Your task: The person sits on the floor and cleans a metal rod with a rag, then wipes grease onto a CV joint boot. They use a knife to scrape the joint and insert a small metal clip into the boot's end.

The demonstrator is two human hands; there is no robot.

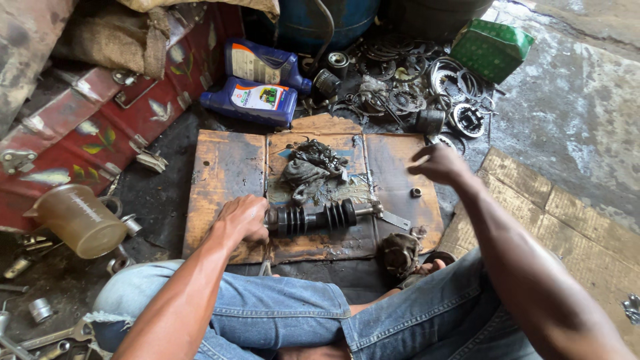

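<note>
Holding one end of a drive shaft (320, 217) with black ribbed rubber boots: left hand (243, 219), grip closed round the shaft's left end. Lying across greasy cardboard (223, 173) on the floor, shaft roughly horizontal, just in front of the knees. Raised above the cardboard's right edge: right hand (440, 164), blurred, fingers curled, grip probably holding nothing, cannot tell for sure. Sitting near that hand: small nut (416, 193). Piled behind the shaft: greasy rag (312, 170). Beyond: two blue oil bottles (257, 83), scattered gears and rings (413, 87), green box (492, 48). Left: plastic measuring jug (77, 220).
</note>
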